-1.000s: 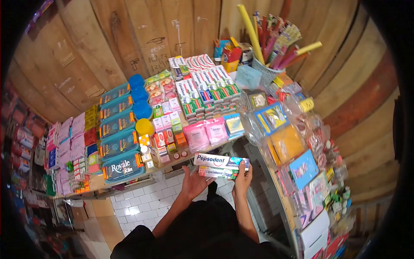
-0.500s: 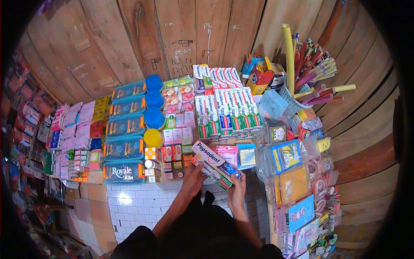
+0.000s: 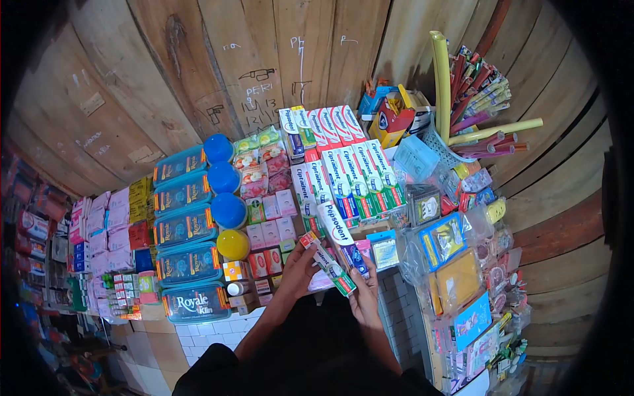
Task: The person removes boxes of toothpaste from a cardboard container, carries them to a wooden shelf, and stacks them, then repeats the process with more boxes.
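Note:
My left hand (image 3: 299, 272) is closed on the upper end of a small Ciptadent toothpaste box (image 3: 328, 264), white with a green end. In my right hand (image 3: 365, 294) is a longer Pepsodent toothpaste box (image 3: 339, 229), white and dark blue, gripped near its lower end. The two boxes slant side by side, and the lower end of the Ciptadent box comes right up to my right fingers. Behind them lie rows of Ciptadent boxes (image 3: 338, 175), with red-and-white Pepsodent boxes (image 3: 334, 124) further back. A blue-topped packet (image 3: 384, 251) lies just right of the held boxes.
Royale Klin packs (image 3: 196, 303) line the left, beside blue-lidded round tubs (image 3: 230, 211) and a yellow one (image 3: 233, 245). Small soap boxes (image 3: 271, 232) stand nearer the middle. On the right are plastic-wrapped goods (image 3: 456, 274) and a basket (image 3: 444, 146) holding long yellow tubes (image 3: 440, 86).
The Pepsodent box, earlier lying across the Ciptadent box between both hands, has swung more upright in my right hand. The Ciptadent box now shows beside it in my left. The view has tilted.

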Demonstrator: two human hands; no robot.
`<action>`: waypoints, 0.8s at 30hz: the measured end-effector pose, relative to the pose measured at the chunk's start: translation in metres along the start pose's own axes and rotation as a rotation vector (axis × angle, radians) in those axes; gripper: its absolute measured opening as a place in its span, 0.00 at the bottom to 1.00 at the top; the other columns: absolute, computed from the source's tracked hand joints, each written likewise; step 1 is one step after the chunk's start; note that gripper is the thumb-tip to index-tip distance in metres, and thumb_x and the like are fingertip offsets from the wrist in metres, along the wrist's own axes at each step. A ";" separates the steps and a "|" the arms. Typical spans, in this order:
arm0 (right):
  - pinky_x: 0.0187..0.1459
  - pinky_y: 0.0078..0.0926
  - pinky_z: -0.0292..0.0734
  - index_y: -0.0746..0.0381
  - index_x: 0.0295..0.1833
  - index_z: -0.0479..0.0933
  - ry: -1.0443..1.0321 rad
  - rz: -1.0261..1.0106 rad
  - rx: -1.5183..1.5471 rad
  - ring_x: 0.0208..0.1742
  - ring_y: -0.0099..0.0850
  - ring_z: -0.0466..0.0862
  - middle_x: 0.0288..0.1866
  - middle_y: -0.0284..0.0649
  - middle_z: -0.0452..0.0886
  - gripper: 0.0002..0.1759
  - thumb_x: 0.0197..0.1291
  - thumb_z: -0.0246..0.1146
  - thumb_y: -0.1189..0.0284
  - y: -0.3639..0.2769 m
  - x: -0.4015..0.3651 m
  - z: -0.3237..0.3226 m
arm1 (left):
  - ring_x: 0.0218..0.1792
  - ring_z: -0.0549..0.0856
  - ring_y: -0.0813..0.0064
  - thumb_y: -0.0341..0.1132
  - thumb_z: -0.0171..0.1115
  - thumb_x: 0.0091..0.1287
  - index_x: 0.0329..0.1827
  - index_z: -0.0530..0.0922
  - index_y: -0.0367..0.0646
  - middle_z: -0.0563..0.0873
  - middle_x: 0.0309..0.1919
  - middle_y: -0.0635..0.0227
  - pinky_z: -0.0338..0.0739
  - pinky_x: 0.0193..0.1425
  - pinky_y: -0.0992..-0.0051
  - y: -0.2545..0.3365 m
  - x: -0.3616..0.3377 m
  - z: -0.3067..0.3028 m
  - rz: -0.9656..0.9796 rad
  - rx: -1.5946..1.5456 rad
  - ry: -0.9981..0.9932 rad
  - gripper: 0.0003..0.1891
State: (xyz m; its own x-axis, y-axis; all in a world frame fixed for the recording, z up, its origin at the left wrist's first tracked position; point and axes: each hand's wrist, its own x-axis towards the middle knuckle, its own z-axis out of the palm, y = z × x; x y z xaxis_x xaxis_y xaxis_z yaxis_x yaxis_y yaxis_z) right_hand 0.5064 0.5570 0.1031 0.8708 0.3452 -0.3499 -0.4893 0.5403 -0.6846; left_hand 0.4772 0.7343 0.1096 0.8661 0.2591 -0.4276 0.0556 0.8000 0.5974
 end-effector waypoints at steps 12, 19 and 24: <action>0.65 0.28 0.70 0.63 0.72 0.64 -0.186 0.059 -0.125 0.65 0.30 0.75 0.65 0.41 0.75 0.31 0.64 0.61 0.86 -0.001 0.036 -0.026 | 0.56 0.83 0.77 0.35 0.57 0.76 0.69 0.71 0.46 0.82 0.59 0.71 0.79 0.59 0.68 0.012 0.035 -0.007 -0.042 -0.005 -0.043 0.19; 0.62 0.27 0.75 0.65 0.69 0.65 -0.325 0.002 -0.424 0.60 0.27 0.79 0.62 0.41 0.78 0.31 0.62 0.65 0.84 -0.011 0.057 -0.029 | 0.56 0.83 0.75 0.36 0.58 0.75 0.69 0.71 0.42 0.83 0.58 0.67 0.79 0.59 0.68 0.025 0.042 0.000 -0.026 -0.004 -0.033 0.21; 0.62 0.28 0.76 0.63 0.72 0.62 -0.391 0.119 -0.407 0.62 0.28 0.80 0.60 0.40 0.81 0.36 0.59 0.66 0.87 -0.015 0.068 -0.024 | 0.59 0.83 0.72 0.36 0.58 0.75 0.68 0.70 0.37 0.82 0.61 0.62 0.78 0.63 0.65 0.034 0.041 0.009 -0.017 -0.019 0.034 0.21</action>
State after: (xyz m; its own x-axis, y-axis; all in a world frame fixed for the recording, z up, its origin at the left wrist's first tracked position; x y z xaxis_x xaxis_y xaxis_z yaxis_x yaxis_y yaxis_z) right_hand 0.5744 0.5538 0.0740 0.6910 0.6853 -0.2301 -0.4577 0.1684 -0.8730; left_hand 0.5191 0.7674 0.1180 0.8476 0.2637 -0.4604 0.0603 0.8142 0.5774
